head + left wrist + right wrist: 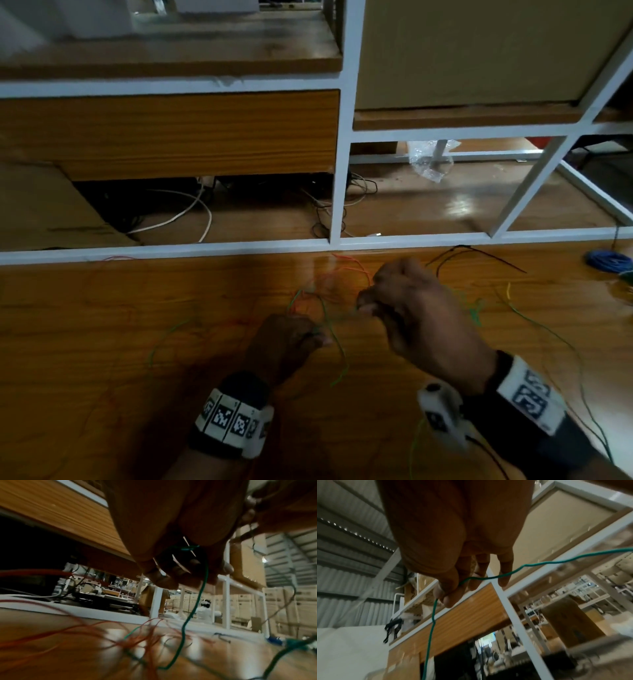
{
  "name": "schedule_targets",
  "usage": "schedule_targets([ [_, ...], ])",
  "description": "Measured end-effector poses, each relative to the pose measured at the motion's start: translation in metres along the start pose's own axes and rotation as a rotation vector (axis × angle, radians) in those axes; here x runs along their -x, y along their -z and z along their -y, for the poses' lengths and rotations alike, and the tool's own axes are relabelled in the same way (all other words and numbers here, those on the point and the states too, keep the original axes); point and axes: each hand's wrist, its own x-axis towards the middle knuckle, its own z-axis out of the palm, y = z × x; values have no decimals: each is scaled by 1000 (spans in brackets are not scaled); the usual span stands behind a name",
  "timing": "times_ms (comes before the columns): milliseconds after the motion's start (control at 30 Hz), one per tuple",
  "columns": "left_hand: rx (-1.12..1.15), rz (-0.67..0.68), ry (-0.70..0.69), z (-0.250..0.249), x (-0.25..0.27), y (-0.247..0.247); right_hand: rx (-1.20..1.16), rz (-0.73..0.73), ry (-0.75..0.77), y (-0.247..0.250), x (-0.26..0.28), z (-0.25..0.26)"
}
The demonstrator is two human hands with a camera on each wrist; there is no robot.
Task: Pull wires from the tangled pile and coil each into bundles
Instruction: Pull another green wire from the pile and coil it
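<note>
A thin green wire (330, 323) runs between my two hands above the wooden table (102, 342). My left hand (308, 334) is curled into a fist round it; in the left wrist view the green wire (204, 577) hangs down from the curled fingers (173, 577). My right hand (368, 301), raised a little higher, pinches the same green wire (471, 579) between thumb and forefinger. A loose tangle of orange and green wires (329, 284) lies on the table just beyond both hands, and shows as an orange tangle (137, 639) in the left wrist view.
More green strands (476, 311) trail over the table to the right, with a black wire (479, 255) and a blue coiled bundle (608, 261) at the far right edge. A white shelf frame (339, 171) stands right behind the table. Cables lie under the shelf.
</note>
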Motion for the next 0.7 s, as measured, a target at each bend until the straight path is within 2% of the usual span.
schedule_targets([
  [100,98,-42,226,15,6,-5,-15,-124,2,36,-9,-12],
  [167,186,-98,322,21,8,-7,6,-189,-20,54,-9,-18],
  [233,263,-175,329,22,7,-8,44,-229,-51,59,-3,-25],
  [300,348,-295,342,13,3,-2,81,-240,-151,54,8,-39],
  [333,404,-389,334,7,1,0,75,-210,-205,50,13,-44],
  [400,474,-430,311,3,-2,1,18,-11,-341,42,21,-51],
  [467,339,-325,249,4,-1,0,114,372,-464,32,27,-53],
  [500,252,-266,238,5,0,0,169,508,-463,24,31,-53],
  [533,193,-215,214,4,-1,0,206,546,-456,15,31,-50],
  [600,118,-134,177,-6,-3,1,223,465,-356,1,23,-34],
  [633,87,-107,161,-11,-5,-1,183,434,-296,-8,16,-27],
  [700,100,-93,163,-14,-6,-5,10,464,-217,-27,2,-16],
])
